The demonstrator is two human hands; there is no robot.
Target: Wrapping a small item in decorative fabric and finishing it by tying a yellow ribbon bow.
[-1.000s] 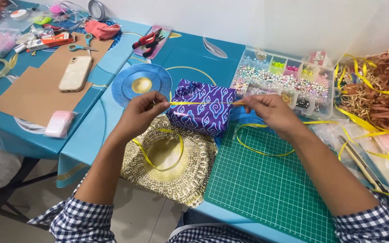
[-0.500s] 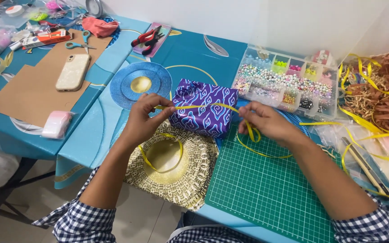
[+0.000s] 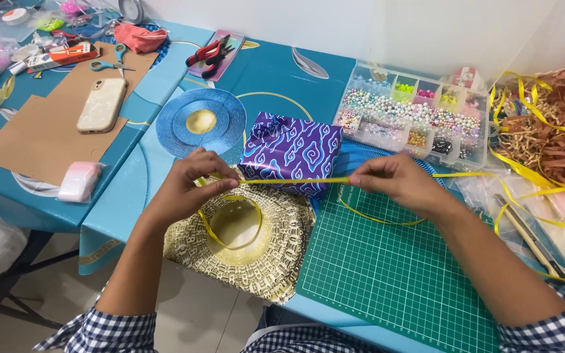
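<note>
Ribbon, thin yellow satin (image 3: 295,180), spans mid-frame, pinched taut between left hand (image 3: 188,186) and right hand (image 3: 393,180); likely light, limp, slippery: grip near ends, beside purple patterned wrapped box (image 3: 290,151).

The person wears a dark-blue-and-white checked shirt, its sleeves (image 3: 99,330) pushed up past the elbows so both forearms are bare, and the left hand (image 3: 188,186) and right hand (image 3: 397,180) carry no gloves.
</note>
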